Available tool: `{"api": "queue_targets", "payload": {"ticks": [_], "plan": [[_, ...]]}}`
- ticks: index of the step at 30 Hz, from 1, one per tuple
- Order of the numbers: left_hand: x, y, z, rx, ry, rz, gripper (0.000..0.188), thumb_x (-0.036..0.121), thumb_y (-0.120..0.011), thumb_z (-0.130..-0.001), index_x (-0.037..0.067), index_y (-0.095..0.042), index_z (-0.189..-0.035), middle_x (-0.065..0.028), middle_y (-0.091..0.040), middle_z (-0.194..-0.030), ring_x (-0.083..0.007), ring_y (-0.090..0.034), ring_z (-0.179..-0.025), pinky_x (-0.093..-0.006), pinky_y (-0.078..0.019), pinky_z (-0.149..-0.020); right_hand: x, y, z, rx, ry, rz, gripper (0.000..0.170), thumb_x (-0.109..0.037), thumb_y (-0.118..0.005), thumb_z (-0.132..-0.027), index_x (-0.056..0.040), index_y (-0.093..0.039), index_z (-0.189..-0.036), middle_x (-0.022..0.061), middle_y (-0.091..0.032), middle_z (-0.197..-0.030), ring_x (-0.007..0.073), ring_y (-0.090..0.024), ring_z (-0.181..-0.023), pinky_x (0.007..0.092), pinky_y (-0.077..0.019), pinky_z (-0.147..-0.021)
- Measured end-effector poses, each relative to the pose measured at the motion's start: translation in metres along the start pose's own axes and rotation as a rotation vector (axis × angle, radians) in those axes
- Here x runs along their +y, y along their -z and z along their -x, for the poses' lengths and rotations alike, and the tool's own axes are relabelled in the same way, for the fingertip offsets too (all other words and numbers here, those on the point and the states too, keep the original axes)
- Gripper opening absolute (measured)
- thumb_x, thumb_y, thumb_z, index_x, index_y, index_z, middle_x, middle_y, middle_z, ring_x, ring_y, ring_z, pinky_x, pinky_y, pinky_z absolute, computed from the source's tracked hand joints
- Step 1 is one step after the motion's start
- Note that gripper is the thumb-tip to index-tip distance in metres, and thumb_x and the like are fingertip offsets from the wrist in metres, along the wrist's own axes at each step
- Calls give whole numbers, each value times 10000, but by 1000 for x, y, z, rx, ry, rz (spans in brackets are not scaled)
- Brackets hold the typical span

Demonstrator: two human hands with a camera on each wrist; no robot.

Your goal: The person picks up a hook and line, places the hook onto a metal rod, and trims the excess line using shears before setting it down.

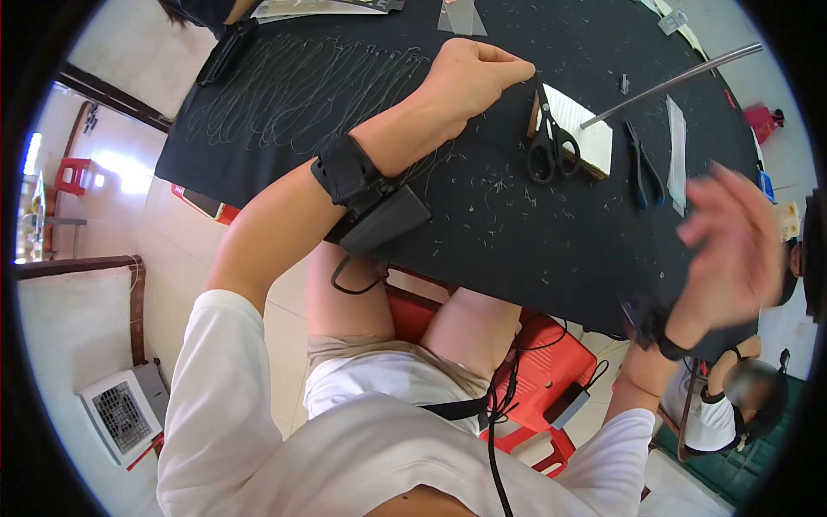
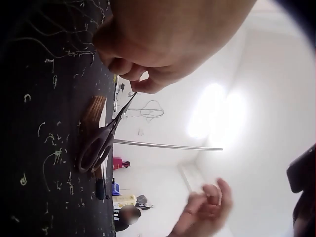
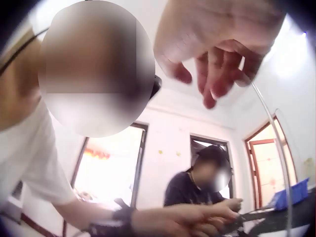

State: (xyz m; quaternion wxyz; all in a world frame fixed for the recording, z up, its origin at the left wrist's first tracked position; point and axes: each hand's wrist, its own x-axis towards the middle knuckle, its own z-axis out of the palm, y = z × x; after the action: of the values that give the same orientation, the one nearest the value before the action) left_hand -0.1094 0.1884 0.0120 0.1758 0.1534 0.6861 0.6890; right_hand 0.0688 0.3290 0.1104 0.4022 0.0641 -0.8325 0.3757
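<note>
My left hand (image 1: 469,82) reaches over the black table, thumb and fingers pinched together at the blade tips of the black-handled scissors (image 1: 543,159). In the left wrist view the scissors (image 2: 101,143) slant down from the fingertips, handle loops lowest, overlapping a wooden block. This block (image 1: 590,129) has a white top with a thin metal rod (image 1: 676,82) rising from it. My right hand (image 1: 736,237), blurred in the head view, is raised off the table's right side. In the right wrist view that hand (image 3: 217,44) has loosely bent fingers and holds nothing.
Dark-handled pliers (image 1: 643,164) and a white strip (image 1: 677,155) lie right of the block. Rows of thin looped strands (image 1: 301,95) cover the table's left part. Small clippings scatter across the black cloth (image 1: 482,250). Another person (image 3: 195,180) sits across the table.
</note>
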Motion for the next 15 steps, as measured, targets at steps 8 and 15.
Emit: {"api": "queue_targets", "payload": {"ticks": [8,15], "plan": [[1,1,1,-10,3,1,300,180,-641,-793,-54,-613,-979,47,-412,-535,-20,-289,-445,-196,-187,-414,-36,12,-23,59,682,-451,689,-571,-230,-889,-25,-321,-1299,30,-477,-674,79,-288,-401,232,-195,-417],[-2,1,1,-17,-40,-8,297,184,-640,-796,-45,-614,-985,42,-418,-548,-24,-294,-456,-195,-185,-419,-23,32,-10,73,629,-351,614,-503,-263,-881,-18,-352,-1248,42,-494,-694,83,-317,-432,228,-219,-434]]}}
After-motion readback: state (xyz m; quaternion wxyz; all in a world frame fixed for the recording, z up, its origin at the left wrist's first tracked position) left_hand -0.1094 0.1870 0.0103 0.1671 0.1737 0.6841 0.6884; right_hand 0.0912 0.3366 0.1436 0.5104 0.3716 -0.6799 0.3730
